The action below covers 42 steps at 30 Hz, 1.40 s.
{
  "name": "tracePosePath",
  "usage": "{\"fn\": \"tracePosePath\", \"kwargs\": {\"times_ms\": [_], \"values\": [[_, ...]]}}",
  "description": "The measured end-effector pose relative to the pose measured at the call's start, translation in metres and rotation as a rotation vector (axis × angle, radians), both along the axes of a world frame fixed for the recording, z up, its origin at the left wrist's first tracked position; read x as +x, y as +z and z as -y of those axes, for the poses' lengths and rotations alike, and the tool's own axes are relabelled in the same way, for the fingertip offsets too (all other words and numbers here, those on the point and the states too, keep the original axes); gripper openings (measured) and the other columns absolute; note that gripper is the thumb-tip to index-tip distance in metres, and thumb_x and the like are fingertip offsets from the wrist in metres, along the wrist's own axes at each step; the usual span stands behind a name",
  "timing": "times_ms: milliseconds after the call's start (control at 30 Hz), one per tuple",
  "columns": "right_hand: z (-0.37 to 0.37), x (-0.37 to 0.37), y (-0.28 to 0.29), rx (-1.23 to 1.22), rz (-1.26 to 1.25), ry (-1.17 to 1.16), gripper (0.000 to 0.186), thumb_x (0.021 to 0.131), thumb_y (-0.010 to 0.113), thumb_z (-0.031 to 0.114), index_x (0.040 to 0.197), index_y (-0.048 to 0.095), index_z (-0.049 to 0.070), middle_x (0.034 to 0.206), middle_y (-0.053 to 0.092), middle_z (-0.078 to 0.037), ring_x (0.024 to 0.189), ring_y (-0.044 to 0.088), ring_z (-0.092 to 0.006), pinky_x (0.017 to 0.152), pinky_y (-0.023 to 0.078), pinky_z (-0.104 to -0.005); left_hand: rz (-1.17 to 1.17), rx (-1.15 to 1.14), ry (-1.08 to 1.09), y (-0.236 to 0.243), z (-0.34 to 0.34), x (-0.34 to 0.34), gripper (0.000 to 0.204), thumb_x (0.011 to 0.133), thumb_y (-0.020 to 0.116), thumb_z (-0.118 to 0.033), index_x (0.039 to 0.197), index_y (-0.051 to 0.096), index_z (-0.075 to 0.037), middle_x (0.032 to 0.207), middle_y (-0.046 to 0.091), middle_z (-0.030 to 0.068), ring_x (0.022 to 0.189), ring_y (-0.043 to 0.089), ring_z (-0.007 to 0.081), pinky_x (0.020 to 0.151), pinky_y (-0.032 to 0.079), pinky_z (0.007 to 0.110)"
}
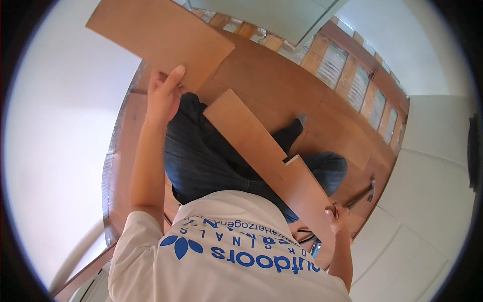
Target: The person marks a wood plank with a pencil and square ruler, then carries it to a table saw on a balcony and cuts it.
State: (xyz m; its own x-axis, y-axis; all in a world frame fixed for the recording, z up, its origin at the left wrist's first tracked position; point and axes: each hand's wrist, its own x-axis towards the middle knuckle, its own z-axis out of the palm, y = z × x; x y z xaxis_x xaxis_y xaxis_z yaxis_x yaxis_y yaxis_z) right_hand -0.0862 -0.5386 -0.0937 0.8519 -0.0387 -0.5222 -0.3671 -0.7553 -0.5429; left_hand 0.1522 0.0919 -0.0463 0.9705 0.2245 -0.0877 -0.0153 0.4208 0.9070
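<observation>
Close by, short plank sits in my right hand grip; left hand grips long plank beyond it, slanting away.

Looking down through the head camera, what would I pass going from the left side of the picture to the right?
Pale white wall → left hand gripping a flat brown wooden floor plank → dark blue jeans → second long brown wooden plank → right hand → metal hammer on the floor → white panelled wall.

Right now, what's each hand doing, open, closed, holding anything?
Left hand: closed on the edge of a short wooden floor plank, raised.
Right hand: closed on the end of a long wooden floor plank.
</observation>
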Motion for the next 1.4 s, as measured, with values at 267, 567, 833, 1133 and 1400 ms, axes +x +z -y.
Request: {"fn": "tracePosePath", "kwargs": {"times_ms": [267,567,833,1133,1400], "values": [[0.004,-0.091,-0.043,0.154,0.181,-0.277,0.054,0.085,0.079,0.055,0.088,0.069,0.001,0.077,0.061,-0.006,0.071,0.054,-0.0158,0.065,0.043,-0.0303,-0.122,-0.161,0.020,-0.051,0.058,0.070,0.037,0.098,0.068,-0.008,0.133,0.055,-0.011,0.130,0.065,0.0068,0.120,0.064,0.0241,0.101,0.053,0.045],[-0.006,-0.113,-0.046,0.394,0.190,-0.512,0.043,0.092,0.077,0.046,0.093,0.066,0.004,0.076,0.052,0.006,0.070,0.044,-0.0062,0.062,0.036,-0.0254,-0.516,-0.477,0.123,-0.178,0.196,0.100,0.036,0.094,0.077,-0.015,0.123,0.057,-0.019,0.122,0.063,0.0014,0.111,0.057,0.0225,0.098,0.049,0.043],[-0.010,-0.071,0.010,0.439,0.231,-0.497,0.043,0.094,0.074,0.046,0.093,0.062,0.005,0.083,0.055,0.006,0.079,0.048,-0.0074,0.073,0.039,-0.0239,-0.575,-0.637,0.111,-0.247,0.282,0.114,0.038,0.095,0.075,-0.013,0.127,0.053,-0.015,0.132,0.059,0.0022,0.121,0.054,0.0228,0.102,0.048,0.044],[-0.021,0.001,0.051,0.490,0.065,-0.410,0.050,0.084,0.086,0.038,0.110,0.063,0.001,0.101,0.062,0.001,0.096,0.055,-0.0115,0.086,0.046,-0.0286,-0.594,-0.102,-0.581,-0.234,0.169,0.112,0.036,0.102,0.062,-0.026,0.133,0.056,-0.008,0.124,0.062,0.0130,0.108,0.063,0.0297,0.092,0.056,0.046],[-0.053,0.146,0.132,0.144,0.095,-0.108,0.045,0.076,0.084,0.008,0.115,0.064,0.000,0.106,0.069,-0.007,0.102,0.063,-0.0202,0.093,0.050,-0.0331,-0.148,-0.192,-0.020,-0.088,0.006,0.137,0.041,0.106,0.047,-0.028,0.137,0.054,-0.002,0.127,0.063,0.0148,0.115,0.062,0.0324,0.094,0.054,0.050]]}}
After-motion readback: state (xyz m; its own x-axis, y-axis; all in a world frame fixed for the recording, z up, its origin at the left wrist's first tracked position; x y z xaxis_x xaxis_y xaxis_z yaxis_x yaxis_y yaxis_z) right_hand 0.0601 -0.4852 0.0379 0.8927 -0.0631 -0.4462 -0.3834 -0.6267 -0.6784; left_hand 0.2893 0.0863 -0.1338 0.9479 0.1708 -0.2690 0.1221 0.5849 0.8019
